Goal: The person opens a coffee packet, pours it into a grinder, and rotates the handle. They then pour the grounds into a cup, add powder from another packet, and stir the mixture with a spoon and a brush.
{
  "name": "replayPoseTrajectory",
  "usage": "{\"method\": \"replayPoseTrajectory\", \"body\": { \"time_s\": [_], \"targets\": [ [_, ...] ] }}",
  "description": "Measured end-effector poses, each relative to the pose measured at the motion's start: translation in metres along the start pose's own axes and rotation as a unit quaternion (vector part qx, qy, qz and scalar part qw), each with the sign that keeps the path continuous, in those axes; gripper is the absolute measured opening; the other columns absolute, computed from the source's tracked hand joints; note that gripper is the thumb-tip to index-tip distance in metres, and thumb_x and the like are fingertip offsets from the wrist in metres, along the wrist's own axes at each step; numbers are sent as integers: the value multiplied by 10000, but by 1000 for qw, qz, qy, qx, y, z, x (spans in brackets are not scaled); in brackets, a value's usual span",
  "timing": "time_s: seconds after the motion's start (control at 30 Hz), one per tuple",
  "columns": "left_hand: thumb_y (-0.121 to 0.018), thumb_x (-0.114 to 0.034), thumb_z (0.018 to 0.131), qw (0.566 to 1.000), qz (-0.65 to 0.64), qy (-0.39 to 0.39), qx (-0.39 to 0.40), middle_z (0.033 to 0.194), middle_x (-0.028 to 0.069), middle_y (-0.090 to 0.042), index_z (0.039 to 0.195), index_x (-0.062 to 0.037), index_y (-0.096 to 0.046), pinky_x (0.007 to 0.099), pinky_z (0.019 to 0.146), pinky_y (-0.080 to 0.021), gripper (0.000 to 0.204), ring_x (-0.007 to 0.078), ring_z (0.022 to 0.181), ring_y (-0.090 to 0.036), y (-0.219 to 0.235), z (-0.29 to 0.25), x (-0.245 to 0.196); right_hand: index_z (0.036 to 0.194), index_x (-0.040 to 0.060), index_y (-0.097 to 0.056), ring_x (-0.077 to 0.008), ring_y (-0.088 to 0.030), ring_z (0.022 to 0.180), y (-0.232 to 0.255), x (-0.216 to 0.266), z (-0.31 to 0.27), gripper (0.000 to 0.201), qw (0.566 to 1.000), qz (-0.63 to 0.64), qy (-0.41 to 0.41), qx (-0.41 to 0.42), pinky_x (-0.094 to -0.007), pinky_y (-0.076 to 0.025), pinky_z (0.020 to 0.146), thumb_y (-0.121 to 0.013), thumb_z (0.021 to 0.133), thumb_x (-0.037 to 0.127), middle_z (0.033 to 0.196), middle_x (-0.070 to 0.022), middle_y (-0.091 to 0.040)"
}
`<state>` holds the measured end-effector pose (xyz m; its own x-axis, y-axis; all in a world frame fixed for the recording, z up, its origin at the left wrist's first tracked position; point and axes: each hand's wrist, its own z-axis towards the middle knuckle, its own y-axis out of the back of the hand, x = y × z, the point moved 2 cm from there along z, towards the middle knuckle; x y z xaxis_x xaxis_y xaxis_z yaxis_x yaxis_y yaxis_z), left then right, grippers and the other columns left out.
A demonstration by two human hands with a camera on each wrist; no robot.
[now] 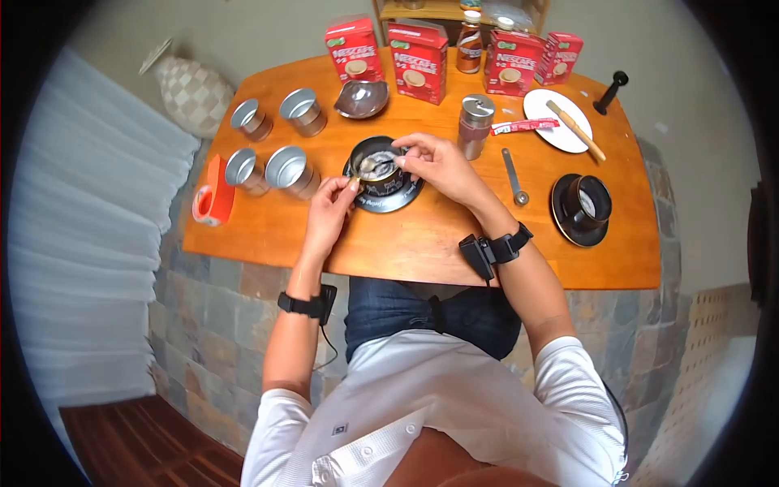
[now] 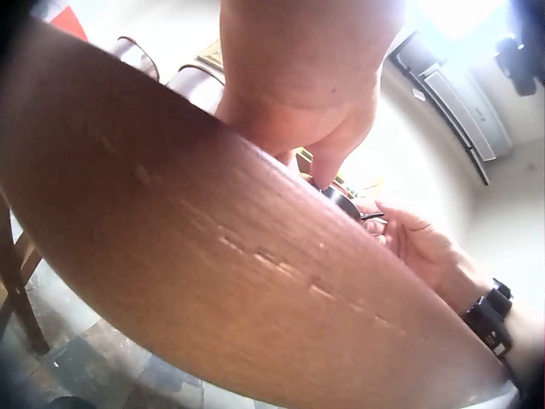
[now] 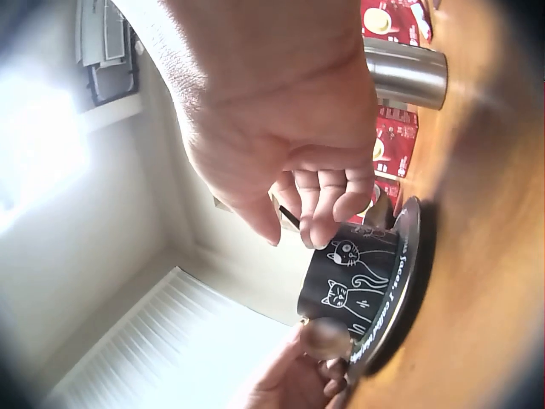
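A black cup with white cat drawings (image 3: pixel 345 285) stands on a black saucer (image 1: pixel 390 203). The left hand (image 1: pixel 328 213) pinches the cup's handle at its near left side. Above the cup's right rim, the right hand (image 1: pixel 439 166) pinches a thin dark spoon (image 1: pixel 381 163) whose bowl end is in the cup, over whitish contents. In the right wrist view the right hand (image 3: pixel 285 153) has its fingers curled round the dark spoon handle (image 3: pixel 289 216). The left wrist view shows the left hand (image 2: pixel 298 94) large, with the cup mostly hidden behind the table edge.
Several metal cups (image 1: pixel 293 172) and an orange tape dispenser (image 1: pixel 213 195) stand left. Red boxes (image 1: pixel 417 65), a bottle (image 1: pixel 470 45) and a brown bowl (image 1: pixel 361 98) are behind. Rightward are a grinder (image 1: pixel 475 122), measuring spoon (image 1: pixel 514 177), white plate (image 1: pixel 552 134) and second black cup (image 1: pixel 586 204).
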<state>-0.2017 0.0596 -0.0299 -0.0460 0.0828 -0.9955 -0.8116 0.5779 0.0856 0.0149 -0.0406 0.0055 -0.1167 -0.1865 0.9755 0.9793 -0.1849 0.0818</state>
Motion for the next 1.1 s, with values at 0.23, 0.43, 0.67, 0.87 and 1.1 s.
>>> {"method": "replayPoseTrajectory", "body": {
  "time_s": [0.23, 0.43, 0.67, 0.87, 1.1],
  "targets": [
    [-696, -229, 973, 999, -7, 33, -17, 900, -25, -478, 836, -40, -627, 209, 565, -376, 244, 35, 659, -456, -7, -6, -8, 1170, 22, -662, -42, -593, 708, 2, -7, -2, 228, 991, 88, -45, -88, -173, -452, 620, -667, 969, 130, 849, 14, -664],
    [-695, -232, 971, 998, 48, 18, -34, 867, -12, -478, 915, 4, -674, 224, 597, -397, 243, 51, 673, -454, -11, -13, -8, 1166, 27, -662, -42, -584, 696, -7, -7, -7, 243, 990, 92, -33, -101, -178, -449, 623, -686, 964, 160, 831, 20, -646],
    [-652, -271, 1003, 997, 17, 61, 34, 748, -78, -577, 930, -67, -699, 182, 595, -375, 221, 14, 652, -470, -11, -23, -7, 1131, 24, -657, -44, -584, 677, -6, -15, -6, 215, 988, 85, -50, -121, -176, -435, 591, -667, 978, 175, 808, 15, -645],
    [-708, -209, 965, 998, 17, 34, 50, 671, -108, -495, 797, -28, -678, 209, 527, -285, 248, -4, 620, -380, -27, -26, -13, 1035, 20, -697, -48, -593, 687, 3, -8, -6, 172, 990, 50, -75, -105, -185, -461, 635, -670, 972, 177, 816, 12, -662],
    [-712, -210, 961, 998, 19, 32, 41, 667, -104, -485, 827, -7, -686, 209, 533, -294, 244, 3, 622, -388, -33, -26, -12, 1096, -7, -715, -53, -626, 713, -9, 5, -13, 197, 993, 18, -74, -85, -184, -492, 652, -669, 970, 138, 866, -11, -702]
  ]
}}
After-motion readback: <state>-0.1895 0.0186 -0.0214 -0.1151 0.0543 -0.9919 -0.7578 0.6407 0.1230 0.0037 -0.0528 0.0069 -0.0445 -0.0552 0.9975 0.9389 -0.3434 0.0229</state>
